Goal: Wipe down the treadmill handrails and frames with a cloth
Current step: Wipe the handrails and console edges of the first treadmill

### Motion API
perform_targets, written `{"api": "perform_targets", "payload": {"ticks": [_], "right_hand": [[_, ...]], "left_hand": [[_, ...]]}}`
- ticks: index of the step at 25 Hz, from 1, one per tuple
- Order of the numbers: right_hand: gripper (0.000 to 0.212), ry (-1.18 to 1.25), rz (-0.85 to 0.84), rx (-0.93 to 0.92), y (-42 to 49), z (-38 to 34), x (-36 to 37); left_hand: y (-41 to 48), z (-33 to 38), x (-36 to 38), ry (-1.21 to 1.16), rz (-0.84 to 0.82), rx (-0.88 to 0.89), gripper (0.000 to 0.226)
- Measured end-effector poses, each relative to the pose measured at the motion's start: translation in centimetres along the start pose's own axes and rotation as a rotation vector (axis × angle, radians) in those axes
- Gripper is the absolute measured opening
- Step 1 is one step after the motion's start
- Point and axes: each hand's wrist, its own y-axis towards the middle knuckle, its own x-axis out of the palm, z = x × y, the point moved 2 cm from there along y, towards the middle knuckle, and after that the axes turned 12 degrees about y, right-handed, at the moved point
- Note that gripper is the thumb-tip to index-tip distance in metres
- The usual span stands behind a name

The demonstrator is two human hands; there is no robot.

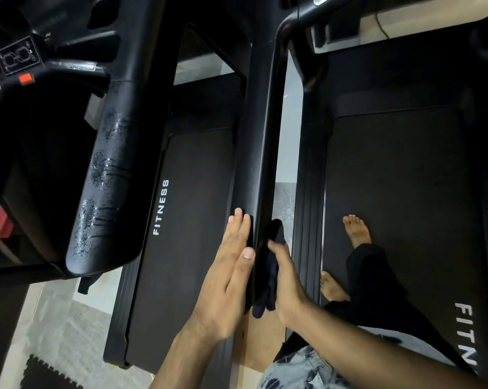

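Head view: one look down from above.
Handrail (262,153): black bar running up the middle.
Left hand (228,265): fingers straight, flat against the handrail's left side.
Right hand (286,279): curled round the cloth, pressing it to the handrail's right side.
Cloth (269,287): dark, bunched between palm and bar.
Left rail (108,178): streaked with wet droplets.

Handrail (262,141) splits open belt (192,192) from narrow floor gap (289,130).

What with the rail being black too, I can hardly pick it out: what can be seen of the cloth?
The cloth is dark, navy or black, soft fabric, bunched into folds. The right hand grips it and presses it against the right side of the black handrail, near its end. One end pokes up above the hand; loose folds hang below it.
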Motion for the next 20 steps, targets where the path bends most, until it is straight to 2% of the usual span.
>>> {"api": "perform_targets", "payload": {"ticks": [3,6,9,11,14,15,18,20], "right_hand": [[0.031,0.086,-0.014,0.06,-0.2,-1.8,0.2],[0.04,-0.044,0.043,-0.12,3.2,-5.8,-0.1],[0.043,-0.196,-0.029,-0.12,2.7,-4.1,-1.3],[0.046,-0.121,-0.103,-0.088,1.9,-3.4,-1.3],[0.056,0.055,0.072,-0.125,5.7,-6.2,-0.3],[0.058,0.077,0.074,-0.14,5.9,-6.4,-0.1],[0.048,0.052,-0.075,-0.166,4.4,-6.2,0.5],[0.049,0.089,-0.04,-0.186,6.3,-8.0,0.5]], "left_hand": [[-0.1,-0.1,0.1,0.05,-0.037,-0.047,0.054],[0.6,-0.2,-0.5,0.062,-0.035,-0.06,0.052],[1.7,-0.2,-1.3,0.05,-0.028,-0.063,0.051],[2.9,0.0,-1.4,0.077,-0.025,-0.055,0.051],[5.1,0.5,-1.2,0.183,-0.031,-0.012,0.053],[5.8,0.8,-1.2,0.212,-0.034,-0.005,0.055],[7.4,1.3,-1.0,0.24,-0.044,0.005,0.058],[8.0,1.4,-1.1,0.261,-0.043,0.019,0.06]]}}
